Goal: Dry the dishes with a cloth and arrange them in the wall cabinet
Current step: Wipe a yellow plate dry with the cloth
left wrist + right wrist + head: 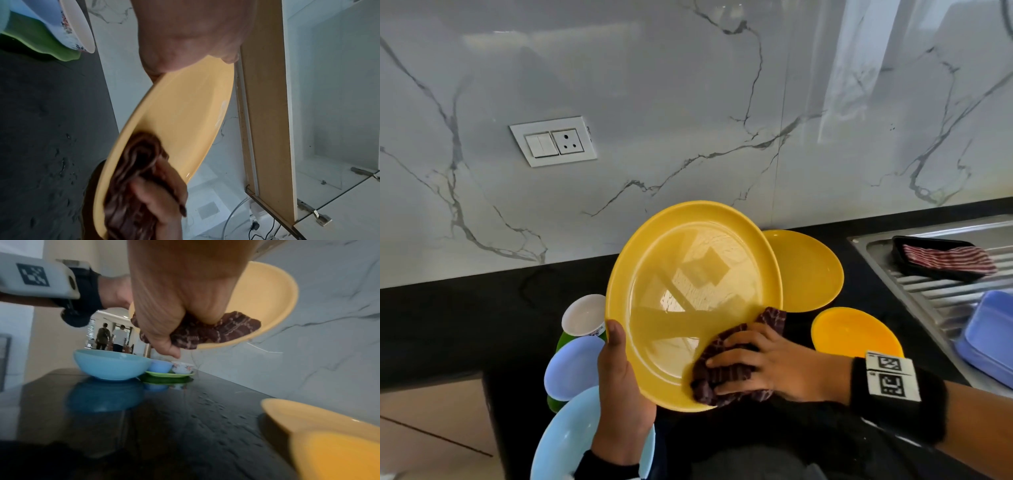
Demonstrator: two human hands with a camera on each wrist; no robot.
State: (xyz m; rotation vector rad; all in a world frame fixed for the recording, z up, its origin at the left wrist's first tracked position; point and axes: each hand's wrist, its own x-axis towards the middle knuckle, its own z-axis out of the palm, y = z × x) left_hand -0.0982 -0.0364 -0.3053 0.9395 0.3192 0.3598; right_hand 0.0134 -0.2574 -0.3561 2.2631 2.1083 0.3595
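Note:
A large yellow plate (688, 291) (180, 113) (265, 293) is held tilted above the black counter. My left hand (619, 373) grips its left rim, thumb on the inner face. My right hand (763, 363) (174, 296) presses a bunched dark red checked cloth (722, 373) (133, 186) (226, 331) against the plate's lower right inside. Two smaller yellow plates (811, 270) (856, 332) lie on the counter to the right. On the left stand a light blue bowl (565, 442) (111, 365), a periwinkle bowl (571, 366) and a white patterned cup (583, 315) (183, 367) on a green plate (168, 374).
The black counter (185, 426) carries water drops. A steel sink drainboard (935, 298) at the right holds a black tray with a striped cloth (945, 258) and a blue lidded box (989, 335). The marble wall has a switch and socket plate (553, 141). A cabinet panel (267, 97) shows in the left wrist view.

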